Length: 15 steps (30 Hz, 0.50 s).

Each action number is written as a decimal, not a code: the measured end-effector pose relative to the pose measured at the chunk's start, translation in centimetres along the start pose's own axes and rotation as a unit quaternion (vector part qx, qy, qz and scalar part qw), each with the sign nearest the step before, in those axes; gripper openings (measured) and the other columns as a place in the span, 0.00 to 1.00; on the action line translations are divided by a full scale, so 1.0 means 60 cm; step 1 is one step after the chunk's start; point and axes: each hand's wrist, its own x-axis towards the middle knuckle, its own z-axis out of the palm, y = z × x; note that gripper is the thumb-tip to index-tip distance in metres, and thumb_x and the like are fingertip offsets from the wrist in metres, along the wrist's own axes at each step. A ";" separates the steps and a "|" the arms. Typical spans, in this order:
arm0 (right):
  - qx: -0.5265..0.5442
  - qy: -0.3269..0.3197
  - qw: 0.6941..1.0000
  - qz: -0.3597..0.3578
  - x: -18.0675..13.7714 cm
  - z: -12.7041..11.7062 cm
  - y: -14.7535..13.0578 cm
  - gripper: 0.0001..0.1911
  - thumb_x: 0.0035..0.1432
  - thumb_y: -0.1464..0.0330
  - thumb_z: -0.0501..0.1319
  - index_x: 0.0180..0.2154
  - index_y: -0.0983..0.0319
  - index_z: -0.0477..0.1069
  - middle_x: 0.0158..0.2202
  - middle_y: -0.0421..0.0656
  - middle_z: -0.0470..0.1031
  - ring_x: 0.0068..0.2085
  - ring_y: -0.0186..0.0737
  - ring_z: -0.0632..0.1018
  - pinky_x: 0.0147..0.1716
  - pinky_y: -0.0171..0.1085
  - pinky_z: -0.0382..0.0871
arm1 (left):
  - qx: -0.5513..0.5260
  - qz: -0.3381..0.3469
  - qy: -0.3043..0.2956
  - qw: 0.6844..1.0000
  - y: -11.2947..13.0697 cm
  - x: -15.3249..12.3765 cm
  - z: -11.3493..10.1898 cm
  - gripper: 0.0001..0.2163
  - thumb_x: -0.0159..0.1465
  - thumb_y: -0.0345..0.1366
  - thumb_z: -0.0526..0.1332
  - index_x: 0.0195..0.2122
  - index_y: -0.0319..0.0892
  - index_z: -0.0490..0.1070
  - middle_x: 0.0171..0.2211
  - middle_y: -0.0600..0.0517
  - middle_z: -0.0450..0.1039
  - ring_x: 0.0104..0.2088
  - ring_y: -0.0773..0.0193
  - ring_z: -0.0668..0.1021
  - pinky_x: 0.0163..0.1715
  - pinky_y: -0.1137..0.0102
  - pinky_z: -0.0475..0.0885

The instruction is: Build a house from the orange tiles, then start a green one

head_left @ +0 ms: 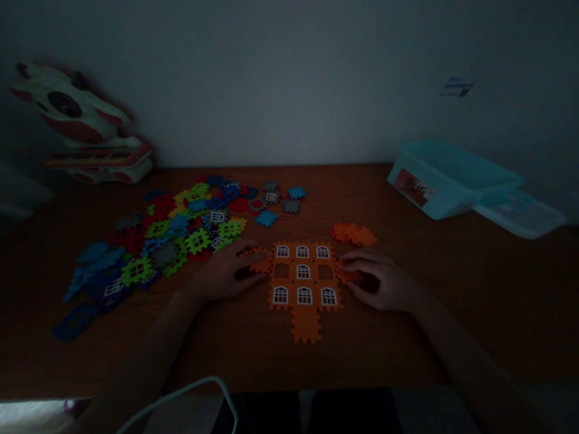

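Note:
Joined orange building tiles [302, 271] lie flat on the table in front of me, several with white window frames. A plain orange tile [306, 324] sticks out from their near edge. At the left side, my left hand [231, 270] curls its fingers around an orange tile [260, 263] that meets the panel's edge. My right hand [377, 278] does likewise on the right, fingers closed on another orange tile [349, 274], partly hidden by them. Just beyond that hand rests a small pile of loose orange tiles [353, 233].
Mixed coloured tiles [171, 236] are heaped on the left of the wooden table [380, 350]. A turquoise box [447, 178] with a clear lid [520, 215] stands at the back right, a cow-shaped toy keyboard [97, 155] at the back left. A white cable [183, 389] crosses the near edge.

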 end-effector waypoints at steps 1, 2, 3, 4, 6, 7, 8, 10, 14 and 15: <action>-0.003 -0.004 1.000 0.002 -0.001 0.000 0.000 0.15 0.58 0.67 0.64 0.49 0.55 0.75 0.53 0.46 0.77 0.52 0.47 0.79 0.52 0.51 0.74 | 0.004 0.003 -0.001 1.000 0.000 0.000 -0.001 0.19 0.67 0.43 0.62 0.58 0.47 0.72 0.56 0.42 0.69 0.54 0.53 0.75 0.53 0.58 0.74; -0.006 -0.008 1.000 0.005 -0.001 -0.001 0.000 0.15 0.59 0.66 0.64 0.49 0.55 0.75 0.53 0.46 0.77 0.52 0.47 0.78 0.53 0.51 0.74 | 0.008 0.007 0.000 1.000 0.000 0.000 -0.001 0.19 0.67 0.43 0.62 0.58 0.47 0.72 0.56 0.42 0.70 0.54 0.53 0.75 0.53 0.58 0.75; -0.008 -0.013 1.000 0.008 -0.002 -0.001 0.000 0.16 0.60 0.65 0.64 0.50 0.54 0.75 0.54 0.46 0.76 0.53 0.47 0.78 0.54 0.51 0.73 | 0.012 0.010 0.001 1.000 0.000 0.000 -0.001 0.19 0.67 0.43 0.62 0.58 0.46 0.72 0.56 0.42 0.70 0.54 0.53 0.76 0.53 0.58 0.75; -0.009 -0.017 1.000 0.011 -0.002 -0.002 -0.001 0.17 0.60 0.65 0.64 0.52 0.54 0.74 0.55 0.45 0.76 0.54 0.48 0.77 0.55 0.52 0.72 | 0.016 0.012 0.003 1.000 0.000 0.000 -0.001 0.18 0.67 0.42 0.62 0.58 0.46 0.73 0.56 0.41 0.70 0.54 0.53 0.76 0.53 0.58 0.75; -0.008 -0.019 0.999 0.025 -0.002 -0.003 -0.003 0.20 0.61 0.64 0.64 0.56 0.53 0.71 0.56 0.45 0.76 0.56 0.48 0.76 0.57 0.52 0.71 | 0.023 0.013 0.010 1.000 -0.001 -0.001 0.000 0.18 0.68 0.42 0.62 0.57 0.46 0.73 0.56 0.41 0.70 0.54 0.53 0.76 0.53 0.58 0.75; -0.005 -0.016 0.999 0.034 -0.003 -0.003 -0.004 0.23 0.61 0.63 0.64 0.58 0.53 0.69 0.57 0.46 0.75 0.56 0.48 0.76 0.57 0.53 0.70 | 0.024 0.011 0.013 1.000 -0.001 0.000 0.000 0.18 0.68 0.42 0.62 0.57 0.46 0.73 0.55 0.41 0.71 0.53 0.53 0.76 0.53 0.58 0.75; 0.000 -0.012 0.999 0.044 -0.003 -0.004 -0.004 0.25 0.61 0.62 0.64 0.59 0.53 0.67 0.57 0.46 0.75 0.56 0.48 0.76 0.57 0.53 0.70 | 0.024 0.009 0.014 1.000 -0.001 0.000 0.001 0.18 0.67 0.42 0.62 0.57 0.46 0.74 0.55 0.42 0.71 0.53 0.53 0.76 0.53 0.59 0.75; 0.013 -0.005 0.998 0.061 -0.004 -0.004 -0.004 0.26 0.60 0.61 0.65 0.59 0.53 0.66 0.57 0.46 0.75 0.56 0.48 0.76 0.56 0.52 0.71 | 0.024 0.001 0.013 1.000 -0.002 0.000 0.002 0.18 0.67 0.43 0.62 0.56 0.46 0.74 0.55 0.42 0.71 0.53 0.53 0.77 0.53 0.59 0.75; 0.045 -0.004 0.996 0.080 -0.006 -0.002 -0.001 0.29 0.57 0.62 0.67 0.59 0.53 0.65 0.56 0.46 0.75 0.54 0.48 0.77 0.54 0.50 0.72 | 0.025 -0.004 0.003 1.000 -0.003 0.001 0.002 0.17 0.68 0.44 0.61 0.56 0.47 0.74 0.55 0.43 0.71 0.52 0.54 0.77 0.52 0.60 0.76; 0.051 -0.004 0.995 0.084 -0.007 -0.002 0.000 0.30 0.56 0.62 0.67 0.60 0.53 0.64 0.56 0.46 0.75 0.53 0.48 0.77 0.53 0.49 0.73 | 0.025 -0.001 0.003 1.000 -0.003 0.001 0.002 0.17 0.68 0.44 0.61 0.56 0.46 0.74 0.54 0.42 0.71 0.52 0.55 0.77 0.51 0.60 0.76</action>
